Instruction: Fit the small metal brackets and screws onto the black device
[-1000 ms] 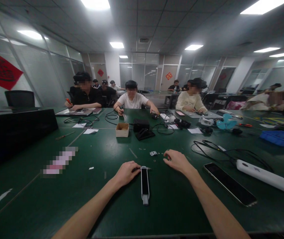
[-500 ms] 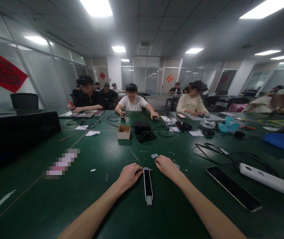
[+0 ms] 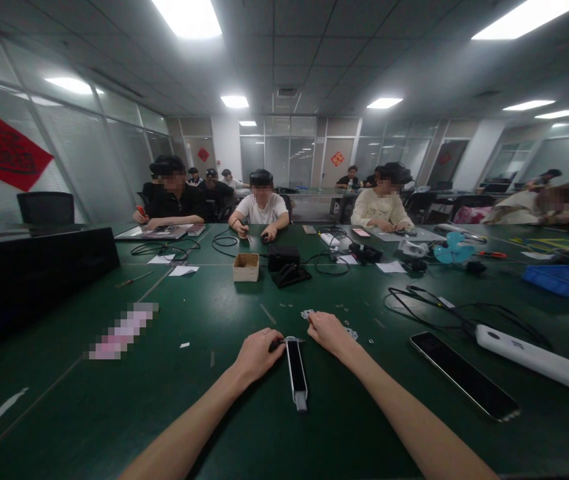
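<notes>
**Slim black-and-white tool (image 3: 296, 373) lies between both hands on a green mat (image 3: 84, 413)**

The tool lies lengthwise, pointing away from the person, with a thin metal tip at its far end; the left hand (image 3: 258, 357) sits just beside that end, fingers curled against it, though whether they grip it cannot be told; the right hand (image 3: 328, 335) rests palm-down beyond the tool, fingers curled, nothing visible inside them, its grip unclear too; a small metal bracket (image 3: 307, 314) lies just past those fingers, among tiny scattered metal rings (image 3: 349, 331); further right are a glossy smartphone (image 3: 464, 375) and a white plastic bar (image 3: 534, 358) trailing black cables (image 3: 429, 300).
</notes>
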Available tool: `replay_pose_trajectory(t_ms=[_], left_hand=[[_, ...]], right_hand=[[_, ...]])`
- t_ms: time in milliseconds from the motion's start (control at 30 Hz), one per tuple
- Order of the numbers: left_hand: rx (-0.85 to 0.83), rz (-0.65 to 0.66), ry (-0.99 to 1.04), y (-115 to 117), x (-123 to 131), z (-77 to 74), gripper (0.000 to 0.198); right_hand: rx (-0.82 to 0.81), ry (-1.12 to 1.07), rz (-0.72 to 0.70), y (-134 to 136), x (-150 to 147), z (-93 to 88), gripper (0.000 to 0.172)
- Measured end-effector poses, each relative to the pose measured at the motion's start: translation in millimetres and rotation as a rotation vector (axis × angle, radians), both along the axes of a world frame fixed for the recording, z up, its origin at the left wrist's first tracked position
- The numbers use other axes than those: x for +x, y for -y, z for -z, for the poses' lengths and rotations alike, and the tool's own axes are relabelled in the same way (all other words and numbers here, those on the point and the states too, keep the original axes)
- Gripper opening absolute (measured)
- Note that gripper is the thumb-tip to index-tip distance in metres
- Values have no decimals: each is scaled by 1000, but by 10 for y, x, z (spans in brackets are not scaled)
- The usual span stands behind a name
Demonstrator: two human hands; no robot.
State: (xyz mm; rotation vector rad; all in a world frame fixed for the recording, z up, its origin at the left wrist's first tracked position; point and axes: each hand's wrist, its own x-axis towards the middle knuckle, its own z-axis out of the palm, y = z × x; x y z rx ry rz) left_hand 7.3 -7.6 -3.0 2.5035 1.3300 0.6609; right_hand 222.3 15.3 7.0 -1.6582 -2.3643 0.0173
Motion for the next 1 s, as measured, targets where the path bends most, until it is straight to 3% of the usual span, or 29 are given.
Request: replay_pose_trajectory(t_ms=[200, 367, 500, 733, 1000], left_hand=[[11, -4, 12, 22, -1, -28, 19], [70, -44, 106, 43, -19, -44, 26], [123, 28, 203, 37, -36, -26, 26], [172, 146, 222, 50, -28, 4, 15], [231, 147, 273, 33, -33, 54, 14]], right_hand=[[63, -68, -38, 31, 7, 14, 20], [248, -289, -297, 176, -74, 12, 14], [304, -450, -417, 319, -202, 10, 10], [288, -652, -466, 397, -323, 83, 7], [313, -684, -485, 411, -326, 71, 8]])
